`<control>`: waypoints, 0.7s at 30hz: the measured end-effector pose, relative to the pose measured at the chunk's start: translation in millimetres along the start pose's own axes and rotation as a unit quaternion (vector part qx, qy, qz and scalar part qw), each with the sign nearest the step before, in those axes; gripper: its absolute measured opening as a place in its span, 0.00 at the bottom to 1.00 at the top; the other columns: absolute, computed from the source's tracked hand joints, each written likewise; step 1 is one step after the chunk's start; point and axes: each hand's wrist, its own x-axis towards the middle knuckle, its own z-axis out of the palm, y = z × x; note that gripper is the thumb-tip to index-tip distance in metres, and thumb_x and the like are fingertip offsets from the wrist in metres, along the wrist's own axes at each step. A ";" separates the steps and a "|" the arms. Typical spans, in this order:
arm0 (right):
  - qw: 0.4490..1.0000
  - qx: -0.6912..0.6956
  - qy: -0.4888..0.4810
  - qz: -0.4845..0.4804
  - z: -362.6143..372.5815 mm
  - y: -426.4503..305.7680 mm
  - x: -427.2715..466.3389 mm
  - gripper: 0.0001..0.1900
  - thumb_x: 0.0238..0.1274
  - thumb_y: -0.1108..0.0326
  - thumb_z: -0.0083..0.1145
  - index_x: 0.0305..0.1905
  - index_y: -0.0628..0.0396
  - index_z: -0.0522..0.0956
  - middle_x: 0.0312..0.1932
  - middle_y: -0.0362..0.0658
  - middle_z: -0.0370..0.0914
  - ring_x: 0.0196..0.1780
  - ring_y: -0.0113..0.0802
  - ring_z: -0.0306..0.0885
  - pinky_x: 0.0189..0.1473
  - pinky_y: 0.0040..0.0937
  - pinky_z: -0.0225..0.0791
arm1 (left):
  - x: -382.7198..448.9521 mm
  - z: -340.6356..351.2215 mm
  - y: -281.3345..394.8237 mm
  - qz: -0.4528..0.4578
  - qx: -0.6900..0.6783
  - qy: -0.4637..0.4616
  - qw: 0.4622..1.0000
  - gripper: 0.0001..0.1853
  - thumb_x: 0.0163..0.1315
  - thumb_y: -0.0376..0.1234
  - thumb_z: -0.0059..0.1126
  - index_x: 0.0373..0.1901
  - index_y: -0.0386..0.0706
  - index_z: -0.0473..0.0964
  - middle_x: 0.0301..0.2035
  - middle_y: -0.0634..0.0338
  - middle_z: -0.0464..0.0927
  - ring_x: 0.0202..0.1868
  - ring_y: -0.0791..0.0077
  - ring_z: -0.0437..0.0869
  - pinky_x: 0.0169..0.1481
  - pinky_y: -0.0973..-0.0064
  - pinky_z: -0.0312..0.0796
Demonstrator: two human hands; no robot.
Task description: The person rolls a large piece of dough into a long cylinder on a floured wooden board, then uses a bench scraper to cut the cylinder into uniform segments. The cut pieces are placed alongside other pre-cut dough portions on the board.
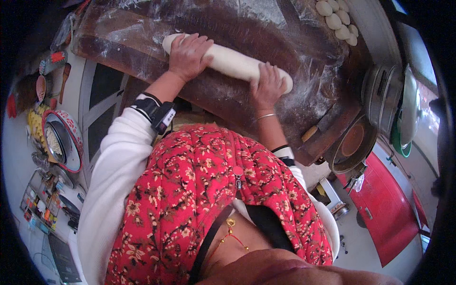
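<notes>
A thick, smooth log of pale dough [233,63] lies slantwise across a dark wooden work board [228,103] dusted with flour. My left hand [190,53] is on the log near its left end, fingers curled over the top. Close to the other end, my right hand [269,83] rests over the dough with its fingers bent around the far side. Both rounded ends of the log show beyond my hands. Its underside is hidden.
Several dough pieces [333,21] sit at the board's far right. A knife [309,134] with a wooden handle lies near the right edge, beside a round pan [336,156] and metal pots [372,96]. Leftward stand a red-patterned enamel basin [79,142] and a wooden spatula [65,80].
</notes>
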 end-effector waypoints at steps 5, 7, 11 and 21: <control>0.997 0.031 0.067 -0.019 24.1 6.2 -12.2 0.28 0.71 0.38 0.45 0.66 0.41 0.76 0.66 0.39 0.76 0.72 0.43 0.69 0.73 0.60 0.46 | -4.5 21.1 -9.7 0.010 0.027 0.038 0.999 0.21 0.69 0.52 0.51 0.55 0.56 0.82 0.56 0.65 0.82 0.60 0.64 0.80 0.71 0.51 0.57; 1.000 -0.005 0.016 -0.004 30.4 23.9 14.9 0.26 0.71 0.39 0.44 0.58 0.42 0.82 0.56 0.39 0.82 0.62 0.43 0.76 0.68 0.55 0.53 | 19.2 32.0 -22.3 -0.013 0.021 0.016 1.000 0.20 0.68 0.52 0.52 0.53 0.56 0.83 0.53 0.65 0.84 0.58 0.65 0.81 0.69 0.53 0.59; 1.000 -0.007 0.019 0.000 40.0 50.9 88.2 0.15 0.69 0.50 0.50 0.36 0.44 0.83 0.38 0.40 0.84 0.44 0.45 0.80 0.52 0.51 0.65 | 73.8 43.3 -42.0 -0.060 0.040 -0.013 0.997 0.17 0.63 0.52 0.59 0.44 0.54 0.84 0.45 0.65 0.86 0.55 0.66 0.82 0.63 0.57 0.66; 0.993 -0.086 -0.017 0.078 62.7 77.8 207.3 0.21 0.70 0.45 0.50 0.34 0.49 0.85 0.37 0.50 0.87 0.47 0.52 0.83 0.51 0.55 0.70 | 160.6 47.9 -67.1 -0.104 -0.015 -0.008 0.994 0.18 0.63 0.47 0.57 0.35 0.41 0.83 0.34 0.46 0.85 0.41 0.46 0.84 0.50 0.46 0.71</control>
